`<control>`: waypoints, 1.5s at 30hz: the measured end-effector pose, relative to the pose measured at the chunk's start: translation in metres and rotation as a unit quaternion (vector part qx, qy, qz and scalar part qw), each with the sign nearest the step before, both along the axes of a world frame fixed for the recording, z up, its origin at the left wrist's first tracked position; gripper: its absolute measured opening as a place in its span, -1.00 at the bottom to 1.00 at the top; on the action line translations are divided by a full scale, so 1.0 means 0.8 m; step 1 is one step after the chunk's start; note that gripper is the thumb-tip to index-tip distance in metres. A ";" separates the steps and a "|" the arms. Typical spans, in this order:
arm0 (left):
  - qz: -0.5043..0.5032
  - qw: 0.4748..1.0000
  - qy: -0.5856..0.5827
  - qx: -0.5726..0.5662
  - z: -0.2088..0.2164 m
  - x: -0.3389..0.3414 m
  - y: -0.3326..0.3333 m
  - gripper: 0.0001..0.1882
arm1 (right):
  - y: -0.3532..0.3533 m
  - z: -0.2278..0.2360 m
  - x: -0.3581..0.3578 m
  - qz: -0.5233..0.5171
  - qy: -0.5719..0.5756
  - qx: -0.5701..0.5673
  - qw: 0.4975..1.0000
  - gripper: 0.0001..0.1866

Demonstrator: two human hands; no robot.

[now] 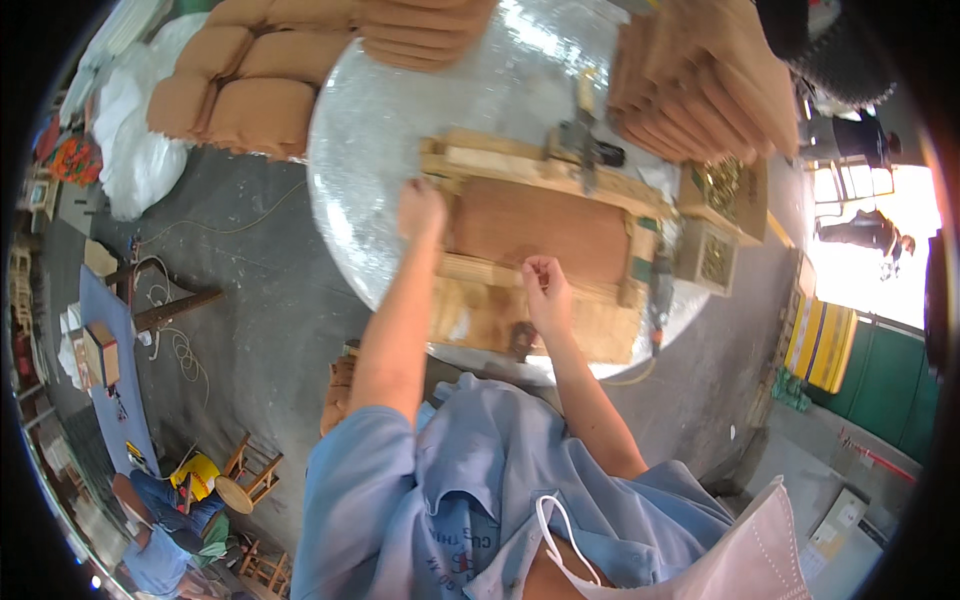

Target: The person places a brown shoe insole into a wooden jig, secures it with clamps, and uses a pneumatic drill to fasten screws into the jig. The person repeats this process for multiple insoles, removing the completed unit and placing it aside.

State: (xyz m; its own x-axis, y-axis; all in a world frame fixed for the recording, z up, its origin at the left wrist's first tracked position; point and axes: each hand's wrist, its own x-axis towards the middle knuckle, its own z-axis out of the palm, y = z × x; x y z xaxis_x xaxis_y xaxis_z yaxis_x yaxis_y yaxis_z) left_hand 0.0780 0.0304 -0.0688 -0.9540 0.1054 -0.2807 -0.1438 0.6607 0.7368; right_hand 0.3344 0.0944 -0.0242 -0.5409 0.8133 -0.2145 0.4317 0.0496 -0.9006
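A brown flat panel [540,228] lies inside a wooden frame [470,268] on the round table. My left hand [420,210] is at the frame's left end, its fingers blurred and partly hidden, so its grip cannot be told. Over the panel's near edge, my right hand [547,285] has thumb and fingers pinched together; anything between them is too small to make out. A dark tool with a yellowish handle [585,95] lies across the far side of the frame. Beside the frame's right end rests a grey and orange tool [658,305].
Film covers the round table [370,120]. Brown padded pieces form a right stack [700,80] and a far stack [425,35]. Open boxes [712,250] of small brass-coloured parts stand at right. Brown cushions [262,112] sit at far left. Another person [165,560] sits at lower left.
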 end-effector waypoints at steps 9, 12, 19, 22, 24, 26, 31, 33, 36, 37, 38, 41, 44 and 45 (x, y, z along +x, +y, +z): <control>-0.080 0.982 0.125 -0.120 -0.011 0.052 -0.032 -0.22 | 0.113 0.007 0.266 -0.141 0.008 -0.003 0.990 -0.86; -0.071 0.979 0.108 -0.160 0.013 0.072 -0.011 -0.18 | 0.178 0.011 0.267 -0.094 -0.005 0.054 0.994 -0.86; -0.050 0.973 0.070 -0.216 0.034 0.078 0.008 -0.16 | 0.258 0.026 0.172 0.014 -0.098 0.191 0.977 -0.71; -0.043 0.971 0.072 -0.226 0.039 0.081 0.010 -0.18 | 0.264 -0.001 0.146 0.061 -0.144 0.253 0.955 -0.73; -0.035 0.972 0.066 -0.224 0.043 0.080 0.012 -0.18 | 0.273 -0.012 0.135 0.046 -0.133 0.254 0.957 -0.77; -0.031 0.970 0.063 -0.232 0.045 0.080 0.012 -0.18 | 0.281 -0.017 0.127 0.035 -0.134 0.260 0.956 -0.81; -0.035 0.968 0.072 -0.238 0.034 0.076 0.009 -0.19 | 0.293 -0.027 0.128 0.041 -0.136 0.301 0.943 -0.86; -0.022 0.965 0.100 -0.242 0.025 0.075 0.003 -0.19 | 0.294 -0.025 0.128 0.040 -0.124 0.327 0.936 -0.88; -0.040 0.965 0.070 -0.250 0.036 0.078 0.016 -0.19 | 0.297 -0.034 0.130 0.032 -0.113 0.366 0.923 -0.87; -0.037 0.965 0.066 -0.250 0.041 0.079 0.014 -0.18 | 0.294 -0.034 0.126 0.034 -0.119 0.368 0.922 -0.87; -0.037 0.966 0.061 -0.250 0.044 0.080 0.016 -0.18 | 0.292 -0.034 0.126 0.034 -0.127 0.369 0.920 -0.87; -0.045 0.963 0.049 -0.260 0.042 0.076 0.020 -0.21 | 0.295 -0.031 0.131 0.023 -0.116 0.332 0.936 -0.86; -0.042 0.963 0.041 -0.261 0.040 0.074 0.016 -0.23 | 0.297 -0.015 0.135 -0.004 -0.093 0.240 0.966 -0.87; -0.044 0.962 0.043 -0.264 0.040 0.074 0.013 -0.24 | 0.303 -0.004 0.143 -0.018 -0.092 0.224 0.970 -0.87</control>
State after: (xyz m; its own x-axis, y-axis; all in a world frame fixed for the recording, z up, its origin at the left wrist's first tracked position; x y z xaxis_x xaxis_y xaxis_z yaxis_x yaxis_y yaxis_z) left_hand 0.1369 0.0408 -0.0371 -0.9703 0.0508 -0.2367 -0.0235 0.9534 0.3009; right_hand 0.4488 0.3369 -0.0277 -0.4960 0.8651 0.0750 0.5926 0.4004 -0.6989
